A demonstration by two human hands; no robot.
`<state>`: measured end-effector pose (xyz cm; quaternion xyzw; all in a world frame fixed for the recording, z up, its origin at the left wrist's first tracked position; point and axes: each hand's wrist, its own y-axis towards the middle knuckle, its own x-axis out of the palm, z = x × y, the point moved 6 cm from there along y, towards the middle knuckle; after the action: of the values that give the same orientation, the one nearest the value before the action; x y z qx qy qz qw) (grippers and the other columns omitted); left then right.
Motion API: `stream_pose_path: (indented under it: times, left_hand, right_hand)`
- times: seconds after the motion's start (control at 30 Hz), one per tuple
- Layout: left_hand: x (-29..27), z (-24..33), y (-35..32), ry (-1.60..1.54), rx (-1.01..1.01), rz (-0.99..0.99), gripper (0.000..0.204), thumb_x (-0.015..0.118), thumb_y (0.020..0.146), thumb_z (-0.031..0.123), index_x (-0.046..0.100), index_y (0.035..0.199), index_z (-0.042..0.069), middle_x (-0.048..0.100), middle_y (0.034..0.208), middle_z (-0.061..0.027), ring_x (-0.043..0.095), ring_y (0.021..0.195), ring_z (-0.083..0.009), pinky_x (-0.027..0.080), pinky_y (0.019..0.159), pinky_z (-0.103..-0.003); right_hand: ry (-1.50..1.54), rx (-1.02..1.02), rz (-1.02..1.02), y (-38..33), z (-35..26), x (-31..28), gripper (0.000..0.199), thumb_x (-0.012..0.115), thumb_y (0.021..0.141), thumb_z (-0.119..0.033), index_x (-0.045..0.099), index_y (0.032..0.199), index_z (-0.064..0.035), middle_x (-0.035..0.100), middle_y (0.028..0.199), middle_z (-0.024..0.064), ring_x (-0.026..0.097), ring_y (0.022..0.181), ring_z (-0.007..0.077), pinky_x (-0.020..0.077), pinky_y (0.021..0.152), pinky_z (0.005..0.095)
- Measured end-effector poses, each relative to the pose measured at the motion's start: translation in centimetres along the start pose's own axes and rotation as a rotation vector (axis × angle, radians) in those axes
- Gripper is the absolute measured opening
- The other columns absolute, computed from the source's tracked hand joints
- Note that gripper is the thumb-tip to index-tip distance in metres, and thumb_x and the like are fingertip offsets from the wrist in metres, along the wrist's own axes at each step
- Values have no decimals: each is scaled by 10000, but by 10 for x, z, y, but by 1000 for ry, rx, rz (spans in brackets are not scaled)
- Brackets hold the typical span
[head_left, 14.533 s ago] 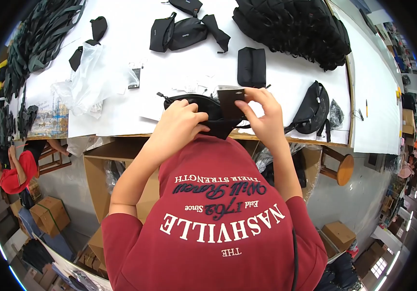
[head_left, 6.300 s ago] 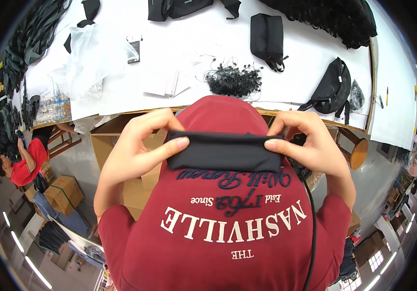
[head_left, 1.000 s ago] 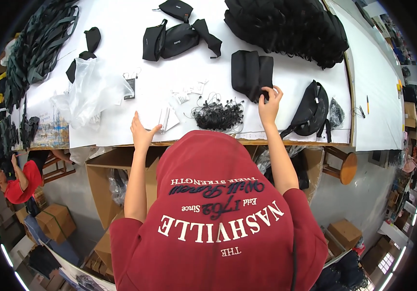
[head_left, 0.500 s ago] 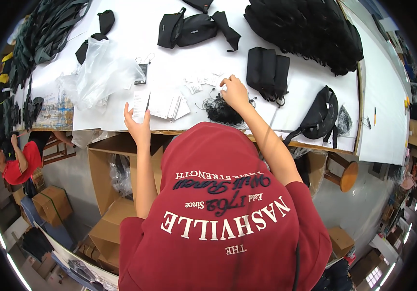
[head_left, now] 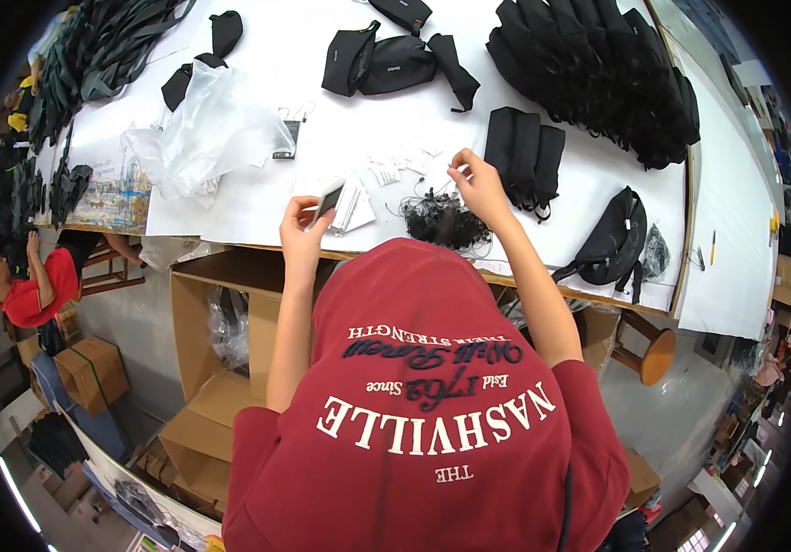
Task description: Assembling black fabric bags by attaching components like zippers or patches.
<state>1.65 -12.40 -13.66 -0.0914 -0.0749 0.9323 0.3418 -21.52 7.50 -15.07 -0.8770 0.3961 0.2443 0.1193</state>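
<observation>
My left hand (head_left: 303, 225) is closed around a small hang tag (head_left: 329, 198), white-edged with a dark face, held up at the table's near edge. A few white tags (head_left: 354, 212) lie fanned on the table just right of it. My right hand (head_left: 480, 187) has thumb and forefinger pinched together over a tangled heap of thin black tag strings (head_left: 441, 221); whatever is between the fingertips is too small to make out. Small white slips (head_left: 395, 167) lie between the hands, farther back. A black tag with a string loop (head_left: 287, 140) rests beside the clear plastic bag (head_left: 202, 129).
Black waist bags (head_left: 395, 66) lie at the back, with a folded black bag (head_left: 524, 156) and another waist bag (head_left: 612, 241) to the right. A large black pile (head_left: 593, 74) fills the far right. Dark straps (head_left: 106, 55) lie far left, near a person in red (head_left: 32, 294).
My left hand has turned and lifted the tag, its dark face now showing. My right hand has risen slightly from the string heap, fingers pinched. The whole view has shifted a little.
</observation>
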Motion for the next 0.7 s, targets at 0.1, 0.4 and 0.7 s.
stream_pose_path:
  times: [0.1, 0.4, 0.7]
  left_hand:
    - [44, 43, -13, -319, -45, -237, 280, 698, 785, -7, 519, 995, 38, 599, 952, -60, 552, 909, -118, 446, 811, -253]
    - [89, 122, -46, -73, 246, -410, 350, 653, 792, -48, 595, 1129, 27, 596, 971, -43, 604, 876, -125, 484, 780, -258]
    - [97, 144, -57, 102, 496, -417, 318, 679, 744, -95, 659, 1041, 17, 587, 851, -43, 565, 771, -100, 447, 697, -229]
  right_hand:
    - [244, 77, -14, -28, -43, -22, 71, 615, 857, -76, 564, 862, -27, 587, 732, 15, 521, 629, 66, 418, 595, 220]
    - [317, -141, 159, -71, -149, -55, 67, 686, 797, -48, 637, 839, -32, 576, 624, 7, 498, 536, 53, 379, 494, 205]
    - [56, -355, 441, -86, -160, -67, 124, 715, 743, -8, 631, 828, -42, 531, 609, 19, 488, 498, 107, 396, 466, 229]
